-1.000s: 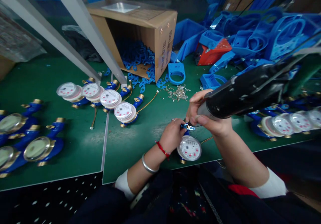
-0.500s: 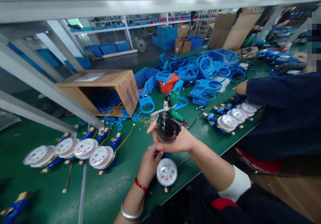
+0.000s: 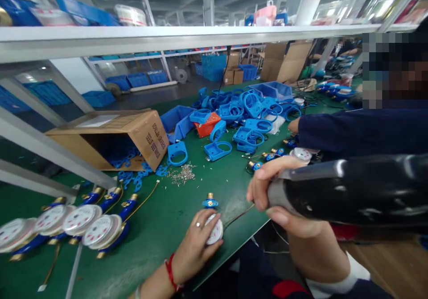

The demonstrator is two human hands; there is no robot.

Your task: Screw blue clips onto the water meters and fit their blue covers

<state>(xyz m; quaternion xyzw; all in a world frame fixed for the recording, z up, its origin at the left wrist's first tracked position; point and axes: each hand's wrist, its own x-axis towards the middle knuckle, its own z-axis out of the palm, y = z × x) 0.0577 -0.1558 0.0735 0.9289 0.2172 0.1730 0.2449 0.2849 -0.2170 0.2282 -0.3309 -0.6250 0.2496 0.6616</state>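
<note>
My left hand [image 3: 197, 241], with a ring and a red bracelet, is wrapped round the dial of a water meter [image 3: 216, 232] near the bench's front edge. The meter's blue body with a brass end points away from me, and a thin cable runs from it to the right. In my right hand [image 3: 267, 192] is a black electric screwdriver [image 3: 354, 189], raised sideways close to the camera; its tip is hard to make out. A heap of small screws [image 3: 183, 174] lies on the green bench beyond my left hand.
Several water meters [image 3: 82, 221] stand in a row at left. An open cardboard box [image 3: 157, 140] spills small blue parts. Blue bracket rings [image 3: 217, 149] are piled beyond, around a red bin [image 3: 207, 125]. A co-worker's sleeve [image 3: 361, 129] reaches in from the right.
My right hand has swung the screwdriver from upright above the meter to sideways at the right, nearer the camera. My left hand has moved down onto the meter's dial. The view has tilted up.
</note>
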